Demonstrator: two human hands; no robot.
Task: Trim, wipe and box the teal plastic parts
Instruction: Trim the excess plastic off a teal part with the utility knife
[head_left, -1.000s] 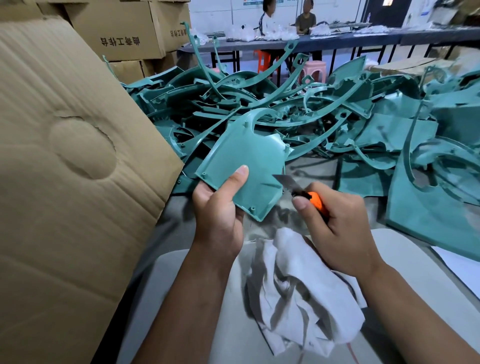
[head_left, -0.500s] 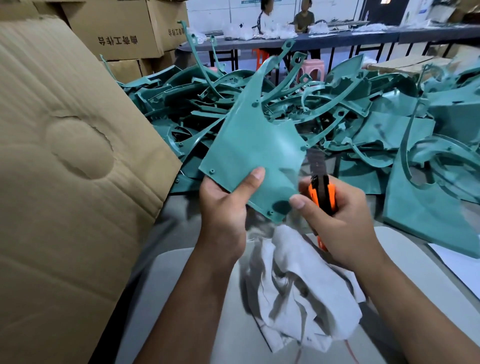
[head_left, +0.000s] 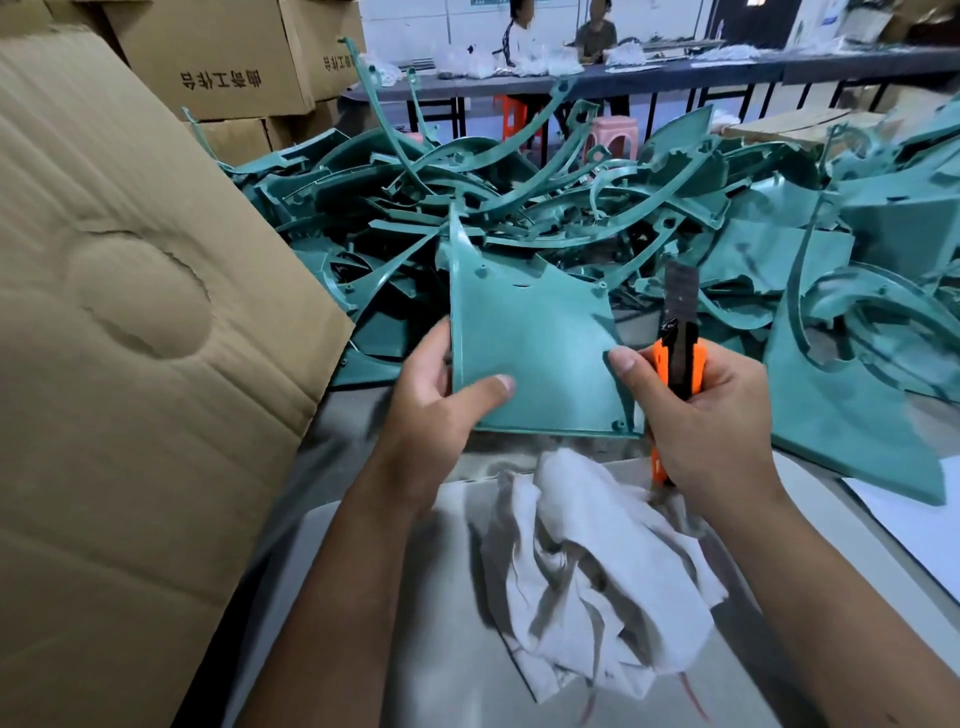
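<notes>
I hold a flat teal plastic panel (head_left: 530, 343) upright in front of me. My left hand (head_left: 431, 400) grips its lower left corner, thumb across the face. My right hand (head_left: 696, 410) is shut on an orange utility knife (head_left: 678, 358) with its dark blade pointing up, and its thumb presses the panel's right edge. A crumpled white cloth (head_left: 597, 561) lies on the table just below my hands. Behind the panel a large tangled pile of teal parts (head_left: 545, 208) covers the table.
A big open cardboard box flap (head_left: 130, 338) rises on the left. Stacked cartons (head_left: 218, 67) stand behind it. A large teal panel (head_left: 852, 426) lies at the right, with white paper (head_left: 919, 525) near the edge. Two people sit at a far table (head_left: 649, 78).
The panel has been turned in my hands so that a straight edge now sits at the bottom. My right hand has shifted to pinch its right edge, knife blade still pointing up.
</notes>
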